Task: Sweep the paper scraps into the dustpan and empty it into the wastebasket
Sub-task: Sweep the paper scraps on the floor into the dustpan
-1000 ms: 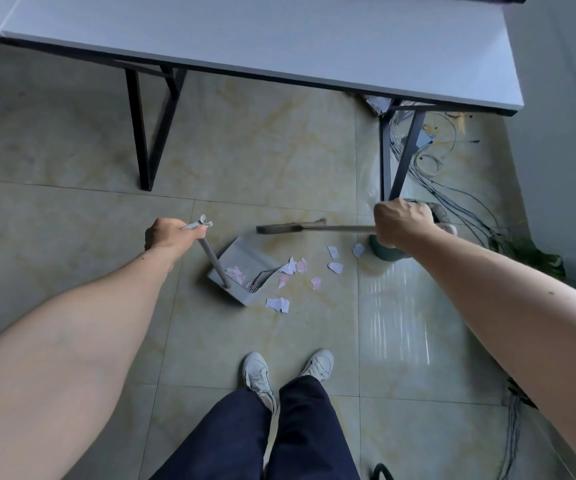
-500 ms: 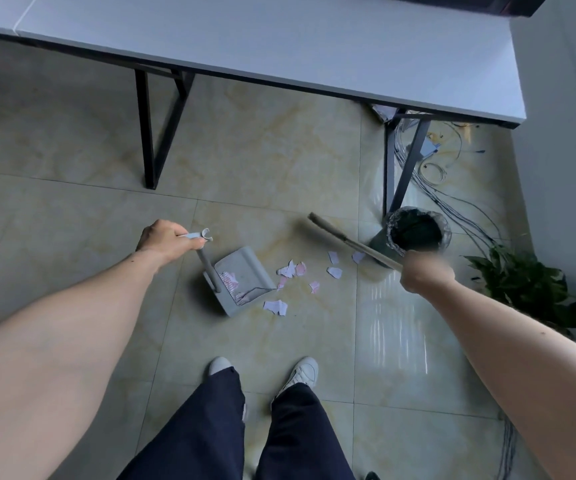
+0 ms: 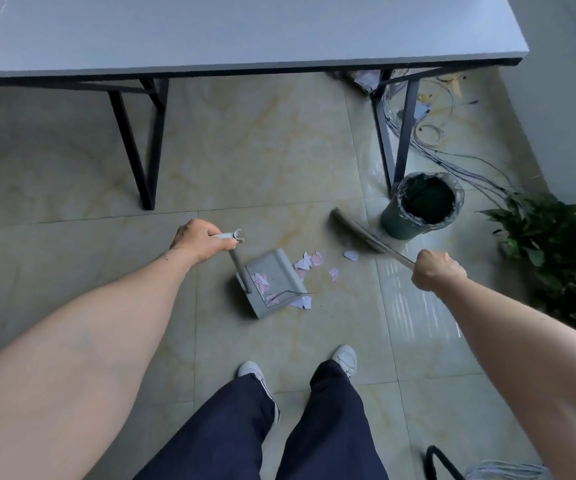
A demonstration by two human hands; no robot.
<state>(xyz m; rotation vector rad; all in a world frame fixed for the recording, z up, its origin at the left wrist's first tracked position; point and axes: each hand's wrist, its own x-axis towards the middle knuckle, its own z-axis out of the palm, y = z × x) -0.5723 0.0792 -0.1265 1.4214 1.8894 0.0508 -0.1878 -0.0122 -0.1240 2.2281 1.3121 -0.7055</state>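
A: Hands?
B: Left hand (image 3: 203, 241) gripping the dustpan (image 3: 272, 282) handle; right hand (image 3: 437, 273) closed round the broom (image 3: 359, 233).
A: Paper scraps (image 3: 309, 261)?
B: Some inside the pan, the rest at its mouth, between both hands.
A: Beyond?
B: Wastebasket (image 3: 421, 206) near the bench (image 3: 245, 32) leg; open floor (image 3: 262, 150) leftward.

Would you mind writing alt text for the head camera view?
A person's left hand holds a grey dustpan on the tiled floor while the right hand swings a broom toward paper scraps at its mouth. A lined wastebasket stands beyond, by a table leg.
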